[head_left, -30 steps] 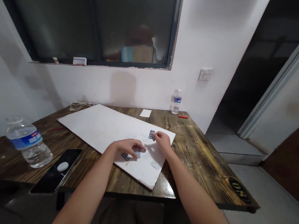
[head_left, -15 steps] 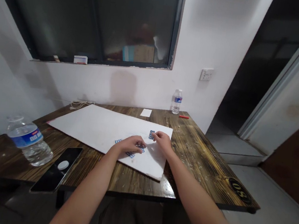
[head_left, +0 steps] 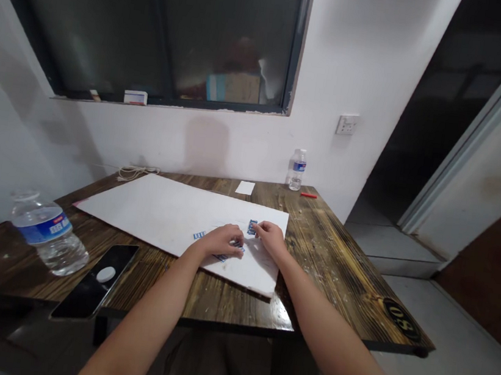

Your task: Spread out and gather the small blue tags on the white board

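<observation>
White board (head_left: 146, 210) has slid a bit on the worktop (head_left: 341, 273); left hand (head_left: 220, 240) cups blue clips (head_left: 198, 235), right hand (head_left: 272, 239) seems to pinch another clip (head_left: 252, 227).

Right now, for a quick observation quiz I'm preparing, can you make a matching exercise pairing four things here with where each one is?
Things
1. Left hand
2. Right hand
3. Smartphone
4. Small water bottle

Places
A. At the far table edge, near a red stick
B. On the wooden tabletop, beside a larger water bottle
C. On the white board, beside a blue-and-white piece
D. Over other blue-and-white pieces on the board

Pairs: 1-D, 2-C, 3-B, 4-A
</observation>
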`<state>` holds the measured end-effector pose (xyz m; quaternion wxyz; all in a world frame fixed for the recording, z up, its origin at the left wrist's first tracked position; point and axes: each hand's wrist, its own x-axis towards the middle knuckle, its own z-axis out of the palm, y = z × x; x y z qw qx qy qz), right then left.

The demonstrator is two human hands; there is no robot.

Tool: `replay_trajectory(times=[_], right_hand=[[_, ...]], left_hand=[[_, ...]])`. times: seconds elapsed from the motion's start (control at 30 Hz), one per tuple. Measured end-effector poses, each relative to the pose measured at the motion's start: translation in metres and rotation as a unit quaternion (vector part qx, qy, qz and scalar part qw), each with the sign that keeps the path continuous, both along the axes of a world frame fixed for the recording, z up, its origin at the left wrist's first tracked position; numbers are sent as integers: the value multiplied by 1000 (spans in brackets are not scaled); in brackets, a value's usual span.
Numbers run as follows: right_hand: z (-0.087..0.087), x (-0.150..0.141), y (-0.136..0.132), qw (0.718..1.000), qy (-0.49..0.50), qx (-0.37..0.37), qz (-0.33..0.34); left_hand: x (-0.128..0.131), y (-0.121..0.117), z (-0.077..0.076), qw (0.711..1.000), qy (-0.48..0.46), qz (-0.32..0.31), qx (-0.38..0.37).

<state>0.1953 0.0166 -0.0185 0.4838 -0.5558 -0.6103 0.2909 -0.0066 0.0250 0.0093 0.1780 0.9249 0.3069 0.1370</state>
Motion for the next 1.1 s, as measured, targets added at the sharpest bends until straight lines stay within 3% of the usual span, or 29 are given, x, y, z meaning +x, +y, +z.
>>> replay_trajectory(times=[0.57,1.1], right_hand=[[-6,-3,3,1000,-22,-3,7],[-4,-5,-1,999,-27,5,19]], left_hand=[[5,-3,-3,998,24,52,-10],[3,-1,-2,999,23,-6,-27]])
